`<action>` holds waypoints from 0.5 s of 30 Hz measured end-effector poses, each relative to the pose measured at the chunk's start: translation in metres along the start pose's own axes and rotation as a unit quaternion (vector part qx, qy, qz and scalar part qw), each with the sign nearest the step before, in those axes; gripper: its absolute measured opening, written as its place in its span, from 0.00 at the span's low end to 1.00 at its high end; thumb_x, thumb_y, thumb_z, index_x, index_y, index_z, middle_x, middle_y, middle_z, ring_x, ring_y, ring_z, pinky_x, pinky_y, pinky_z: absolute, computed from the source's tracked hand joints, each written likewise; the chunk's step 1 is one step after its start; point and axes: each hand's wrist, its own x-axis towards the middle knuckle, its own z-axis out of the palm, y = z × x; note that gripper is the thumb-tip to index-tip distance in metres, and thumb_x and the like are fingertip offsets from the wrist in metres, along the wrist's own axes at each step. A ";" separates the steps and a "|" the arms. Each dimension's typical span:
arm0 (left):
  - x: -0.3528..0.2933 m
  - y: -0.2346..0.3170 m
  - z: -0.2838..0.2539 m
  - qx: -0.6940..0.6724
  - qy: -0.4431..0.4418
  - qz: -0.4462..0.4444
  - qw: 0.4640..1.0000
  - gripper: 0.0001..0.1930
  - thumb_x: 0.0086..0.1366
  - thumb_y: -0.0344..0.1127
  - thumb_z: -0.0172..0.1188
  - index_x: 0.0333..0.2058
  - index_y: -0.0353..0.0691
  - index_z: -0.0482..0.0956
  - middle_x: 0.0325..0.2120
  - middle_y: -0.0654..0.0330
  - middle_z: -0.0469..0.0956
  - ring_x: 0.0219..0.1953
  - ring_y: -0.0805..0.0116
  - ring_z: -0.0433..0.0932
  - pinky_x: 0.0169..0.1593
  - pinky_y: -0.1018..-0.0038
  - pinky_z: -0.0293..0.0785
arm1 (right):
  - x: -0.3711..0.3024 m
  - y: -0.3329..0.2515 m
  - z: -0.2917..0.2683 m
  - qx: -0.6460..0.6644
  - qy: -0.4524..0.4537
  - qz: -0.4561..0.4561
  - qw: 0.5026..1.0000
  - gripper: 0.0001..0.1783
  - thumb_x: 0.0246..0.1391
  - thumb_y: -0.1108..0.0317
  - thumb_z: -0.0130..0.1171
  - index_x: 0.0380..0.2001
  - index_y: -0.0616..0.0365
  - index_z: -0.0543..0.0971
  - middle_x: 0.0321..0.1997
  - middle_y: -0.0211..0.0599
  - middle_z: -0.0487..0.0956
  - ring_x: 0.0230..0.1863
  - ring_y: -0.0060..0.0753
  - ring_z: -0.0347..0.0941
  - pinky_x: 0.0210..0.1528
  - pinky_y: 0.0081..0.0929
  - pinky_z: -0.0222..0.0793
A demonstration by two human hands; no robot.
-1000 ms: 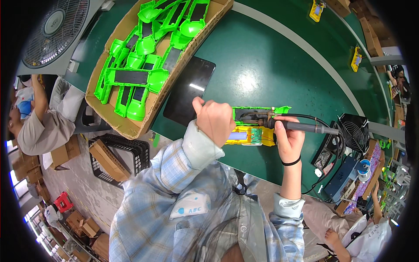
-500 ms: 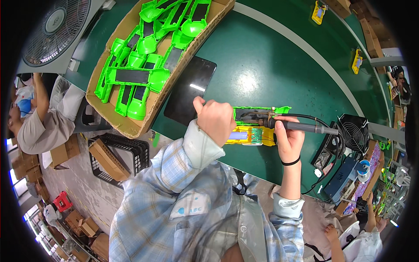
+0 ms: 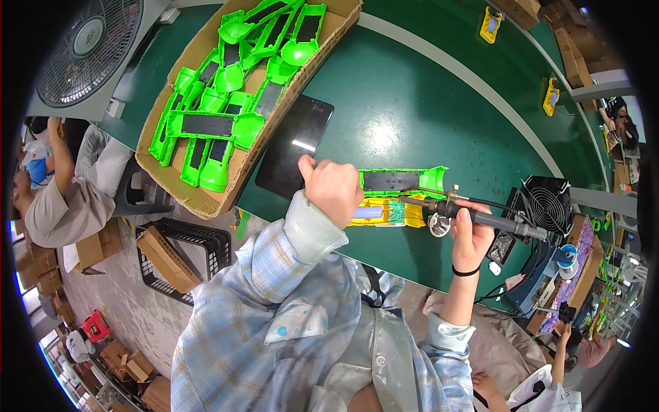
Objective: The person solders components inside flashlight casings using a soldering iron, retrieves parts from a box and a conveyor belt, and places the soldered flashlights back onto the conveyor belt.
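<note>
A soldering iron (image 3: 500, 221) with a thin feed tube is held in my right hand (image 3: 473, 237), fingers closed around its black handle. Its tip points left, over the small green circuit board (image 3: 396, 212) inside a yellow flashlight shell (image 3: 414, 214); contact cannot be made out. A blue cylindrical cell (image 3: 367, 212) lies in that shell, and a silver reflector cup (image 3: 439, 225) shows at its right end. Just behind it rests a green half shell (image 3: 434, 180) with a dark panel. My left hand (image 3: 334, 192) is closed at the shells' left ends, its fingertips hidden.
A cardboard box (image 3: 226, 196) of green shells stands at left, beside a dark tablet-like panel (image 3: 292, 147). At right are a black fan (image 3: 547, 206), a blue box (image 3: 525, 283), a solder spool (image 3: 567, 257) and cables. Yellow shells (image 3: 551, 96) lie farther off; other people work nearby.
My right hand has drawn the soldering iron right and toward me, uncovering more of the green shell and the reflector cup. My left hand stays at the shells' left ends.
</note>
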 end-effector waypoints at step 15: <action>0.005 0.011 -0.019 0.000 -0.174 -0.108 0.979 0.04 0.42 0.31 0.55 0.13 0.41 0.75 0.10 0.57 0.71 0.20 0.60 0.71 0.40 0.60 0.52 | -0.025 -0.009 -0.020 -0.008 0.058 -0.020 0.998 0.08 0.51 0.71 0.49 0.34 0.63 0.71 0.22 0.29 0.69 0.19 0.12 0.60 0.19 0.09 0.53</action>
